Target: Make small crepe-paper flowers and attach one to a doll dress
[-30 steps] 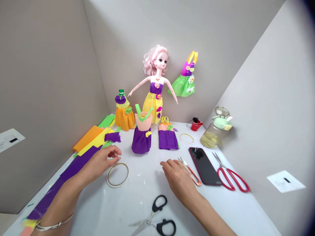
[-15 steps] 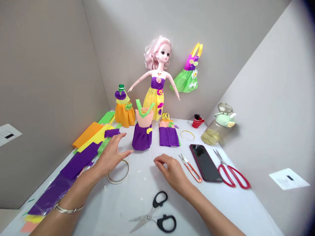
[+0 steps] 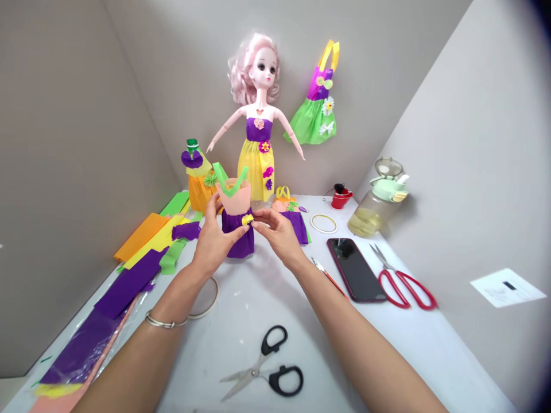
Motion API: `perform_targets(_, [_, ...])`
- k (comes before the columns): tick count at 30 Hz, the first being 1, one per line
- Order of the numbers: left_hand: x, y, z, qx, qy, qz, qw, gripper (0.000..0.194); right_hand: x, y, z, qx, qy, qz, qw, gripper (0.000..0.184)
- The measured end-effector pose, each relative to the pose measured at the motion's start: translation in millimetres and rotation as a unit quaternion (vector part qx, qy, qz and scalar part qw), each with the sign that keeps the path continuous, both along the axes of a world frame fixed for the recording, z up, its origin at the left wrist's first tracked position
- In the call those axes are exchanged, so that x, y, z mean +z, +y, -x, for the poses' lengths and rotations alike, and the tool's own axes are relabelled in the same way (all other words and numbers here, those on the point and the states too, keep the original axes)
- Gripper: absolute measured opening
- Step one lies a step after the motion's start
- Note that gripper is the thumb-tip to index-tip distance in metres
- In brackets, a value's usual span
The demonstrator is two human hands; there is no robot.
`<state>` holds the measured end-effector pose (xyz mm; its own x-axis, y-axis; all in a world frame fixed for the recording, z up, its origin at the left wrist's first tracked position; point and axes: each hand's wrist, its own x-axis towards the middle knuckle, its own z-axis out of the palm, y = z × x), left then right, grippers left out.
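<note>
A small doll dress (image 3: pixel 237 241) stands upright on the table, with a purple skirt, a peach top and green straps. My left hand (image 3: pixel 215 232) is closed round its left side, fingers partly behind it and the thumb across the front by the yellow bow (image 3: pixel 247 219). At the dress's right side, my right hand (image 3: pixel 278 232) pinches at the bow's edge with thumb and fingertips. Just behind stands a pink-haired doll (image 3: pixel 258 126) in a purple and yellow dress. A flat peach and purple dress (image 3: pixel 297 225) lies past my right hand.
Black-handled scissors (image 3: pixel 262 367) lie in front. On the right are thread snips (image 3: pixel 329 278), a phone (image 3: pixel 356 269), red scissors (image 3: pixel 404 284), a tape roll (image 3: pixel 323 217) and a bottle (image 3: pixel 370 209). Coloured sheets (image 3: pixel 129 281) line the left; another tape roll (image 3: pixel 215 304) is near my left forearm.
Both hands have moved forward to the standing purple and peach dress and taken hold of it, the right at the yellow bow. The camera view has shifted slightly.
</note>
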<state>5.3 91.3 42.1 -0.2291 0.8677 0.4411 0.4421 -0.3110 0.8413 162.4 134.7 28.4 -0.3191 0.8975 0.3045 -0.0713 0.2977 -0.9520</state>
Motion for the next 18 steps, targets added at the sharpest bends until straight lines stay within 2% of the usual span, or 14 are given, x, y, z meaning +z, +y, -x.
perform_targets(6, [-1.1, 1, -5, 0.002, -0.005, 0.005, 1.0, 0.083, -0.1, 6, 2, -0.022, 0.009, -0.002, 1.0, 0.026])
perform_targets(11, [-6.3, 6, -3, -0.007, -0.009, -0.019, 1.0, 0.08, -1.3, 10, 6, -0.039, -0.007, -0.009, 0.999, 0.027])
perform_targets(14, [-5.4, 7, -1, -0.007, 0.002, -0.019, 1.0, 0.082, 0.6, 12, 3, -0.023, -0.017, -0.012, 1.0, 0.028])
perform_targets(18, [1.0, 3, 0, -0.018, 0.014, -0.009, 1.0, 0.084, 6.2, 15, -7, 0.04, -0.028, -0.013, 0.999, 0.036])
